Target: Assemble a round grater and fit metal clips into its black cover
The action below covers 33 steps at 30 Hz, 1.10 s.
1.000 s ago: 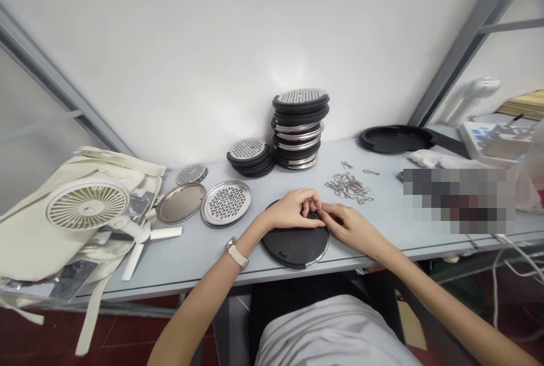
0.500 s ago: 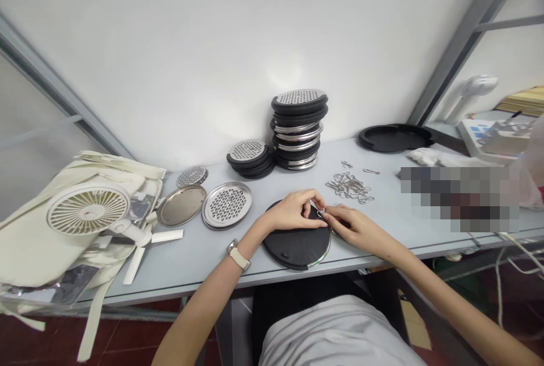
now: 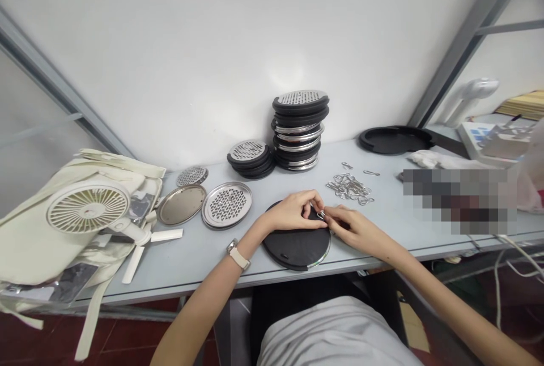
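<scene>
Both my hands meet over the upper edge of a round black disc with a steel rim (image 3: 296, 245). Between their fingertips is a small silver wire clip (image 3: 322, 215), pinched from both sides. My left hand (image 3: 291, 211), with a wristwatch on a pale strap (image 3: 238, 256) on its wrist, rests at the disc's top left. My right hand (image 3: 352, 230) lies just beyond the disc's right edge. A loose heap of similar clips (image 3: 349, 188) sits behind my right fingers, out of reach of contact.
Behind the hands stands a stack of black and steel grater discs (image 3: 298, 128), with a shorter stack (image 3: 249, 157) to its left. Steel lids (image 3: 226, 205) lie left of my hands. A white fan (image 3: 87, 205) rests on a cream cloth bag (image 3: 42, 247). A black lid (image 3: 395, 140) lies back right, near a pixelated patch.
My fingertips have parted slightly, and the silver clip now shows between them. My right hand has shifted a little to the right.
</scene>
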{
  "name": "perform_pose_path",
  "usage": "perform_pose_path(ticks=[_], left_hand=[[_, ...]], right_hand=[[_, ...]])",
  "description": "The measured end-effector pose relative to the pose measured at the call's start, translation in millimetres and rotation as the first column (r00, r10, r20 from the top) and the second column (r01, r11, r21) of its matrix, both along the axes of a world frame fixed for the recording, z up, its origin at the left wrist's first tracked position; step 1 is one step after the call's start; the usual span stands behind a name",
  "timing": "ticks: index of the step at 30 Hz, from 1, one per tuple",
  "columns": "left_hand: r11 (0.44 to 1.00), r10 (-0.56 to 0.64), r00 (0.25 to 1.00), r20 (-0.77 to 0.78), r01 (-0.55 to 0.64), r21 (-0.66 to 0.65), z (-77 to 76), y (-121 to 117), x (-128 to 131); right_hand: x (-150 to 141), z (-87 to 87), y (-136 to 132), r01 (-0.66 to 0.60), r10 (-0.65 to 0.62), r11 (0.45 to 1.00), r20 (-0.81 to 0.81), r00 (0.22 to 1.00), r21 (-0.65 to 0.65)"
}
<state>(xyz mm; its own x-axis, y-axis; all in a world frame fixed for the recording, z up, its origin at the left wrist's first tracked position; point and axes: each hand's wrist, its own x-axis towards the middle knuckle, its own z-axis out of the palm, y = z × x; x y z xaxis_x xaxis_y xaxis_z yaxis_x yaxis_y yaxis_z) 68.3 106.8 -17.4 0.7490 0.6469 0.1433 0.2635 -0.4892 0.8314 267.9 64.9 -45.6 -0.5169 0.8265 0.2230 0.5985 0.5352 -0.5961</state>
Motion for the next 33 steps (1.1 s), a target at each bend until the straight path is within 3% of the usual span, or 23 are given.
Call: perform_pose_path(ticks=[26,33], left_hand=[[0.999,-0.023,1.0,-0.002,0.023,0.043,0.0,1.1,0.3],[0.999,0.028,0.999,-0.024,-0.027,0.027,5.2,-1.3,1.4]], right_hand=[[1.1,3.0,-2.2,-0.045,0.043,0.998,0.05,0.998,0.04],[0.6,2.0,-2.2,-0.023,0.022,0.999,0.032,0.999,0.037]])
